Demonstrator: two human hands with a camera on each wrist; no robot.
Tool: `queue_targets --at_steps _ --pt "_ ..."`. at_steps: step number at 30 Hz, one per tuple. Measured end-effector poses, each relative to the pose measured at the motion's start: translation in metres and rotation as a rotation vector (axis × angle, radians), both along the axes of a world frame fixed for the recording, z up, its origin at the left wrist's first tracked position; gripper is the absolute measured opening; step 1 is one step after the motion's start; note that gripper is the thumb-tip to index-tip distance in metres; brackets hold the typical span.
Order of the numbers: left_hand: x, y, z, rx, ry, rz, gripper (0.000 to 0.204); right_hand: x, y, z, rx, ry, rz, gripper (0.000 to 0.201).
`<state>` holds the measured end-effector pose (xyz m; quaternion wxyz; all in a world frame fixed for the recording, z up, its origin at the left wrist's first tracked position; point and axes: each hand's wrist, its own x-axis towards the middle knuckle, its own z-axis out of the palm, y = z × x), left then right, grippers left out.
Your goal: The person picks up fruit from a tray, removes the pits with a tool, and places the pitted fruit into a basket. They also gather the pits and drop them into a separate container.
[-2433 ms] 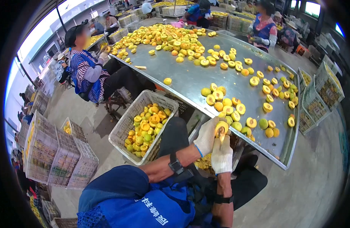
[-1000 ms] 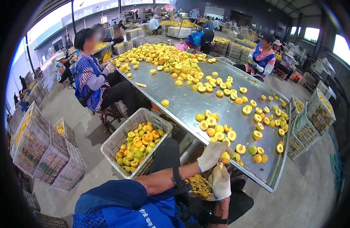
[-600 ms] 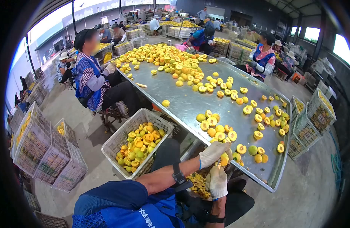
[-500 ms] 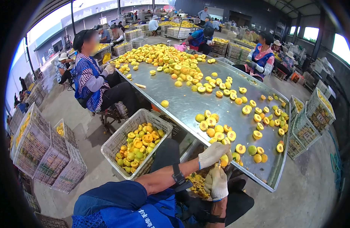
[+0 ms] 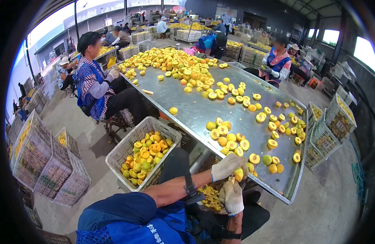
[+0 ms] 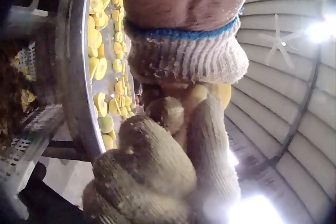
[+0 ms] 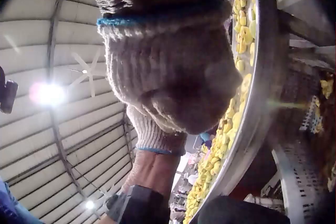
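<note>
My gloved left hand [image 5: 228, 166] grips a yellow peach half [image 5: 238, 174] beside the table's near edge, its fingers curled over the top. Just below, my gloved right hand [image 5: 232, 196] points up at the fruit and holds a slim tool, mostly hidden, its tip against the peach's underside. In the left wrist view, the right hand's curled fingers [image 6: 152, 166] and straight thumb come close under the left cuff, with a bit of yellow peach [image 6: 224, 95] behind. The right wrist view shows the back of the right hand [image 7: 173, 77], which covers the fruit.
Peach halves lie scattered and heaped on the metal table [image 5: 187, 105]. A plastic crate [image 5: 110, 156] of peach halves stands left of my knee. Peelings or scraps [image 5: 210, 198] lie below my hands. Stacked crates [image 5: 53, 162] stand left, others [image 5: 328, 130] right. People sit around the table.
The peach half, earlier with its cut face up between both hands, is now turned under my left fingers. Both hands sit lower and closer to my lap. The head view has tilted up.
</note>
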<state>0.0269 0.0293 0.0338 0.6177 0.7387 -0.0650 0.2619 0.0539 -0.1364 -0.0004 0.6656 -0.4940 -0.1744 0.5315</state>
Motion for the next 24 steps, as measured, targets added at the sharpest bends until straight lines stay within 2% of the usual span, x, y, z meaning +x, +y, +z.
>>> queue_targets --at_steps 1,2,3,4,5,6,7,9,11,12,14,15,16,17,19,21,23,24 --pt "0.001 0.001 0.001 -0.103 0.056 -0.056 0.058 0.001 0.001 -0.002 0.000 -0.004 0.000 0.018" --pt "0.001 0.000 0.000 -0.207 0.116 -0.113 0.058 0.001 0.002 -0.011 0.031 -0.241 -0.034 0.019" --pt "0.002 -0.006 0.002 -0.205 0.113 -0.117 0.058 0.002 0.004 -0.020 0.065 -0.480 -0.069 0.020" --pt "0.001 -0.017 0.002 -0.323 0.132 0.060 0.057 0.009 0.004 -0.033 0.065 -0.482 -0.071 0.020" --pt "0.000 -0.026 0.000 -0.441 0.151 0.240 0.056 0.016 0.006 -0.037 -0.006 -0.644 -0.087 0.011" --pt "0.002 -0.032 -0.003 -0.496 0.158 0.324 0.054 0.022 0.006 -0.042 -0.076 -0.807 -0.104 0.013" --pt "0.002 -0.033 -0.004 -0.496 0.152 0.320 0.054 0.026 0.004 -0.046 -0.076 -0.813 -0.106 0.013" --pt "-0.004 -0.038 -0.001 -0.457 0.108 0.353 0.048 0.014 0.002 -0.015 -0.125 -0.654 -0.139 0.020" --pt "-0.006 -0.039 -0.001 -0.541 0.139 0.337 0.045 0.016 0.007 -0.041 -0.052 -0.707 -0.159 0.020" --pt "-0.008 -0.039 0.000 -0.485 0.160 0.375 0.045 0.014 0.009 -0.048 0.027 -0.757 -0.181 0.021" --pt "-0.009 -0.035 0.003 -0.421 0.172 0.406 0.045 0.014 0.009 -0.051 0.037 -0.748 -0.156 0.020" --pt "-0.011 -0.032 0.002 -0.377 0.103 0.333 0.046 0.008 0.008 -0.040 0.041 -0.732 -0.124 0.019" --pt "-0.014 -0.031 0.000 -0.335 0.038 0.262 0.046 0.004 0.001 -0.027 0.065 -0.360 -0.045 0.014" --pt "-0.015 -0.027 0.002 -0.340 0.043 0.266 0.046 0.001 -0.002 -0.013 0.060 -0.355 -0.041 0.014" --pt "-0.011 -0.017 0.006 -0.157 -0.014 0.049 0.052 -0.001 -0.004 0.005 0.010 -0.079 -0.033 0.010" --pt "-0.007 -0.012 0.003 -0.139 -0.008 0.008 0.054 -0.002 -0.004 0.009 0.010 -0.107 -0.040 0.010" --pt "-0.007 -0.011 0.000 -0.337 0.081 -0.117 0.051 -0.001 -0.005 0.008 -0.024 -0.136 -0.031 0.014" --pt "-0.008 -0.014 -0.001 -0.337 0.079 -0.119 0.051 0.003 -0.004 -0.001 -0.024 -0.137 -0.032 0.014"
